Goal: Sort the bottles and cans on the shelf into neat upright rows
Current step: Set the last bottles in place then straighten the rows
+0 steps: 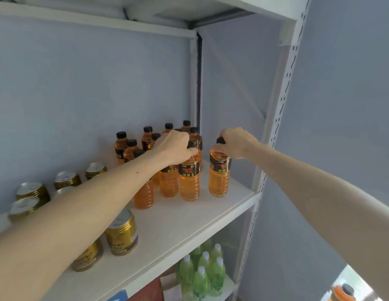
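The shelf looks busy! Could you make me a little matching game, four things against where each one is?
Things:
1. left hand
2. right hand
3. gold cans
4. green bottles

Places:
A. shelf below
B. left part of the white shelf
C. gripping the cap of the lone orange bottle at the right
D. on a bottle top in the orange cluster

Pairs: 1-D, 2-C, 3-B, 4-A

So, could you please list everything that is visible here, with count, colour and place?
orange bottles: about a dozen, black caps, upright at the shelf's back right
gold cans: at least seven, upright at the left, some hidden by the arm
shelf: one, white board
green bottles: several, white caps, on the level below
left hand: grips the cap of a front bottle in the group
right hand: grips the cap of the bottle standing apart at the right
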`<state>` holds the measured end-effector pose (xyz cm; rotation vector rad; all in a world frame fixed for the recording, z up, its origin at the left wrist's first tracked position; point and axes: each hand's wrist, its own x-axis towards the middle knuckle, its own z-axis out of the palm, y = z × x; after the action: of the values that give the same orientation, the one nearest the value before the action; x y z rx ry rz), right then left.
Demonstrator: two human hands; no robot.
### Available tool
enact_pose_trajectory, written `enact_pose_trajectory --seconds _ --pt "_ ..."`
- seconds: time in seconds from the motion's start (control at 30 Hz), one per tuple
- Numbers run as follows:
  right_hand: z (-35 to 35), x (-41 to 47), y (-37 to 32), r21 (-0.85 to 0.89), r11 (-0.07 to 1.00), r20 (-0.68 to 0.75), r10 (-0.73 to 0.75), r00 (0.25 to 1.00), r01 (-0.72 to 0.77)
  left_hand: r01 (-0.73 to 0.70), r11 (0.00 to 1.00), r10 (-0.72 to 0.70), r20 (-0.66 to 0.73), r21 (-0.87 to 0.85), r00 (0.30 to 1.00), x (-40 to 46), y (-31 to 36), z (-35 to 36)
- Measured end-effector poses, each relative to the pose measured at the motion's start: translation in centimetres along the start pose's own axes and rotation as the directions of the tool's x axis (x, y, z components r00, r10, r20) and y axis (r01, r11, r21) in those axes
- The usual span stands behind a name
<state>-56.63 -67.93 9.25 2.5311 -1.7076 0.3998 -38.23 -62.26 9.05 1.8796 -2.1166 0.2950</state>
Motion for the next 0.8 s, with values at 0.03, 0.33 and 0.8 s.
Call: enact_pose_trajectory --seconds 0.03,0.33,0.8 --pt "0.3 1.1 0.5 0.002 1.0 0.002 -0.022 1.0 0.022 0.02 1.0 -0.02 -0.01 0.008 1.0 0.9 0.1 0.6" --pt "2.9 9.2 4.0 0.055 0.974 0.072 -0.223 0.972 0.219 0.187 0.981 -0.185 -0.038 0.044 0.982 6.8 0.6 4.0" --pt "6.4 14.2 3.2 0.142 0.923 0.132 -0.377 0.917 0.359 0.322 0.93 -0.33 0.018 0.175 0.944 8.7 -0.3 6.0"
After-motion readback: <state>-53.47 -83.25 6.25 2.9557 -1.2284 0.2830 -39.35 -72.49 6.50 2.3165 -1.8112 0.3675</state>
